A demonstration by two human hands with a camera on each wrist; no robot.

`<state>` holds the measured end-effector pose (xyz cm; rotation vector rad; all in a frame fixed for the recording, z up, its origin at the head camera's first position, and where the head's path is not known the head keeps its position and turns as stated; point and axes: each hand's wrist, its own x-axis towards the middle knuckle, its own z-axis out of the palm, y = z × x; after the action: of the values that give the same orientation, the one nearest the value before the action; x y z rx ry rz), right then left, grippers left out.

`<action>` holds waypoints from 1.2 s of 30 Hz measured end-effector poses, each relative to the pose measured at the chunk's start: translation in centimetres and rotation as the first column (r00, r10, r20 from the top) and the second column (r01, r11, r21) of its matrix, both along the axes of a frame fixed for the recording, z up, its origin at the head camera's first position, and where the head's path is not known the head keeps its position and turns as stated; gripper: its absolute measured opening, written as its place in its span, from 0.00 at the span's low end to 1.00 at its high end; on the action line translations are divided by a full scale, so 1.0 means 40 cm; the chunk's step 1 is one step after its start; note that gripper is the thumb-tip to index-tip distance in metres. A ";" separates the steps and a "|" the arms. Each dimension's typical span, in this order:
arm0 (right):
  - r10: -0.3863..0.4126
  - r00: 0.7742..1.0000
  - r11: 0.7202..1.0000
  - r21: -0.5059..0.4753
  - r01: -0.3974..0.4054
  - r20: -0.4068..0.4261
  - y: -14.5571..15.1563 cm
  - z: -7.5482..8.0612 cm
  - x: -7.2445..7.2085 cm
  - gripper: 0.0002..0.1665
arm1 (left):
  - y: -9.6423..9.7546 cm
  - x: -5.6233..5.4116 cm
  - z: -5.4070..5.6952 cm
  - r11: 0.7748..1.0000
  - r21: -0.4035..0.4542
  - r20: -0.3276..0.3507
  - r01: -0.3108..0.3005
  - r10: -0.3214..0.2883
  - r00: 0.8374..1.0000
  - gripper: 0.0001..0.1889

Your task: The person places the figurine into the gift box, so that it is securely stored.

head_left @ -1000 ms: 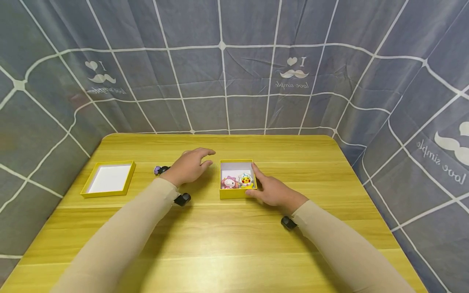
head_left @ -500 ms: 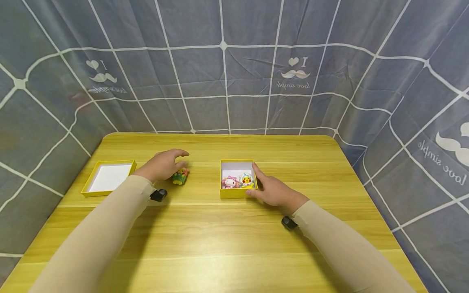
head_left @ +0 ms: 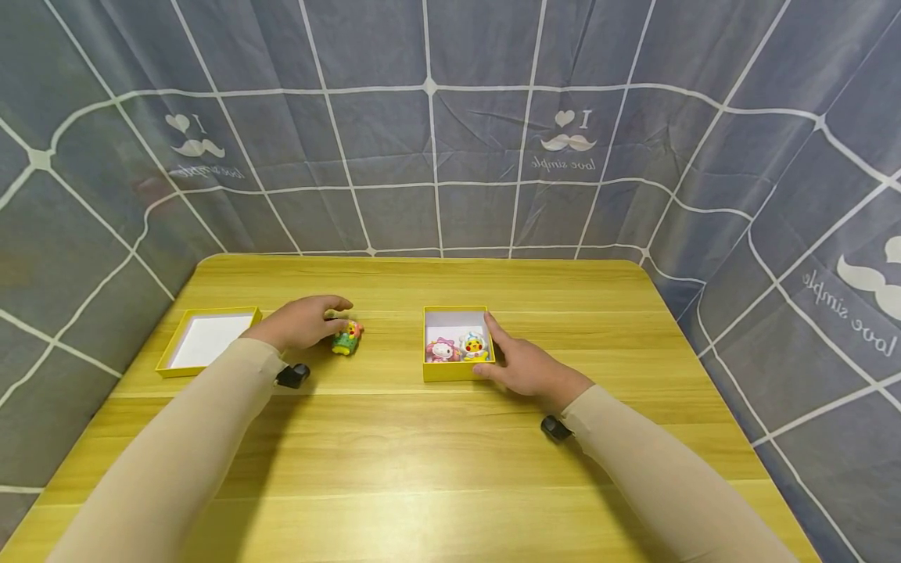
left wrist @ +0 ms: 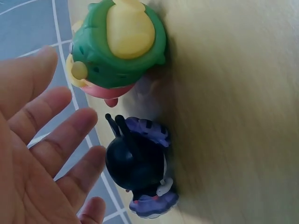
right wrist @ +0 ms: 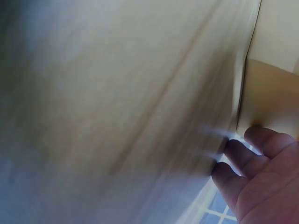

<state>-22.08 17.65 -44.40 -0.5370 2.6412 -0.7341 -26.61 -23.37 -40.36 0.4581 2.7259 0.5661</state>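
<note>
My left hand [head_left: 304, 321] is held over the left part of the table, its fingers spread and loosely bent. Near its thumb is a green figurine [head_left: 345, 342] with a pink and yellow top. In the left wrist view, a black and purple figurine [left wrist: 136, 162] lies beside the green one, just off the fingertips; the hand hides it in the head view. My right hand [head_left: 526, 366] holds the right side of an open yellow box [head_left: 450, 373], thumb at the front corner. Inside the box are a pink and white figurine [head_left: 442, 350] and a yellow and white one [head_left: 473, 346].
A shallow yellow lid [head_left: 172, 369] with a white inside lies left of my left hand, partly behind the forearm. The wooden table [head_left: 422, 469] has a grey checked curtain [head_left: 479, 219] behind it and at its sides.
My left hand has moved left, away from the box, to the figurines, then settled slightly lower. The green figurine has come into view. My right hand stays on the box.
</note>
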 end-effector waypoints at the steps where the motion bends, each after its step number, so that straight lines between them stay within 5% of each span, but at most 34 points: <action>1: -0.001 1.000 1.000 -0.003 0.001 0.000 0.000 0.000 0.000 0.66 | 0.000 0.000 0.000 1.000 -0.004 0.002 0.005 -0.005 1.000 0.28; 14: -0.018 0.999 0.999 -0.047 0.019 0.029 0.001 -0.006 0.002 0.65 | -0.003 -0.002 -0.020 0.999 -0.026 0.055 0.036 -0.035 0.998 0.29; 36: -0.011 1.000 1.000 0.000 0.011 0.013 0.001 -0.006 -0.004 0.67 | 0.001 0.002 -0.026 0.999 -0.010 -0.006 0.046 -0.046 0.999 0.20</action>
<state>-22.25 17.70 -44.65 -0.5161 2.6339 -0.7385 -26.54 -23.33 -41.42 0.5190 2.7158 0.5398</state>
